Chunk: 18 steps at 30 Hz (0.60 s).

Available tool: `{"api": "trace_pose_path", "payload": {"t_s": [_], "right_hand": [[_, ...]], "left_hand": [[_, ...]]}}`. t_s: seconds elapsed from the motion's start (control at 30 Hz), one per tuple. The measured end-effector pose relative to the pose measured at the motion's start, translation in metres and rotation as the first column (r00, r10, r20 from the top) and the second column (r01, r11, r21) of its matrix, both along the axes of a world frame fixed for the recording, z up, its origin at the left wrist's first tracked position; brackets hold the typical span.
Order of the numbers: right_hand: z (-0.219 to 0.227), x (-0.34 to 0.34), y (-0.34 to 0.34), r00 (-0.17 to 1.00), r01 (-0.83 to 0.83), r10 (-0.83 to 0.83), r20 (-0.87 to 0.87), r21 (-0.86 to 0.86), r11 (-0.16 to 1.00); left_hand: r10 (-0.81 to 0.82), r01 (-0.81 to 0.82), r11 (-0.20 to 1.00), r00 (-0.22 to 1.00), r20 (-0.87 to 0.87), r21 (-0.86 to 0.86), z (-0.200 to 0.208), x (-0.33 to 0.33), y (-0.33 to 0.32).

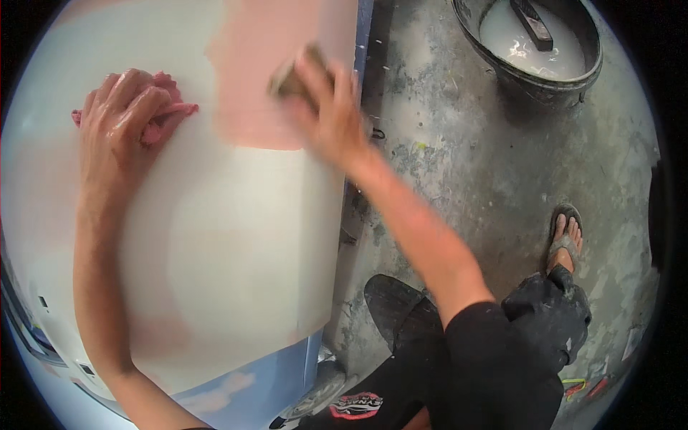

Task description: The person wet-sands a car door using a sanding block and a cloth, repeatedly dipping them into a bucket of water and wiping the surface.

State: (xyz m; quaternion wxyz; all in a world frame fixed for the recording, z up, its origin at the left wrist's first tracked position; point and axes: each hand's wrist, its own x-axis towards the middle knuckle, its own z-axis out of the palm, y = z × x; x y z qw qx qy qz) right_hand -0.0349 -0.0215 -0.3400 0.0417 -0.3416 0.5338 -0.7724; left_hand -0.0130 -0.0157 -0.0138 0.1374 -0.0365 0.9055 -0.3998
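Rubbing of the pink patch [261, 129] on the pale panel [244, 236] — olive block [284, 84], gripped in your right hand [333, 118], over the patch; pink cloth [159, 131], clutched under your left hand [118, 118], farther left — best done flat, with light, even pressure.

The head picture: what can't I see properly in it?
Head view: brown block, blurred, and partly covered by the right hand.
Head view: pink cloth, partly hidden by the left hand.
Head view: black bucket, cut off by the top edge; cloudy water hides its bottom.
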Motion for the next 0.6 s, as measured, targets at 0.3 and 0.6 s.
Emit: {"api": "trace_pose_path", "payload": {"t_s": [0.3, 0.6], "right_hand": [[0.007, 0.051, 0.048, 0.998, -0.042, 0.043, 0.055, -0.024, 0.999], [0.005, -0.07, -0.053, 0.972, -0.008, -0.049, 0.232, 0.239, 0.971]], "left_hand": [[0.003, -0.003, 1.0, 1.0, 0.0, -0.01, 0.017, 0.005, 0.0], [-0.091, 0.091, 0.995, 0.996, 0.008, 0.036, 0.005, -0.006, -0.006]]}}
